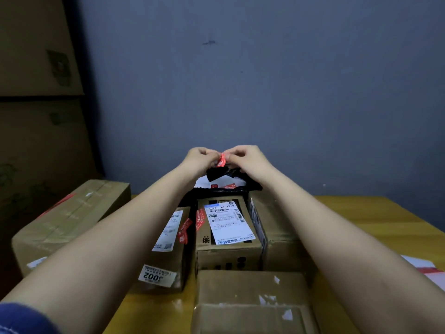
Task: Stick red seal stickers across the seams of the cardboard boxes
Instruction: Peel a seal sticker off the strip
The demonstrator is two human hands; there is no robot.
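Observation:
Both arms reach forward over a cluster of cardboard boxes. My left hand (198,159) and my right hand (250,159) meet in the air and pinch a small red seal sticker (221,162) between their fingertips. Below them a black bag (222,175) holds white sheets with more red stickers (228,186). The middle box (226,227) carries a white shipping label and a red sticker on its left edge. To its left, another box (168,249) bears a red sticker (185,231). A plain box (250,300) lies nearest me.
A long taped box (69,218) lies at the left on the yellow table (385,218). A further box (277,227) stands at the right of the cluster. White and red paper (428,270) lies at the right edge. A grey wall rises behind; stacked cartons fill the far left.

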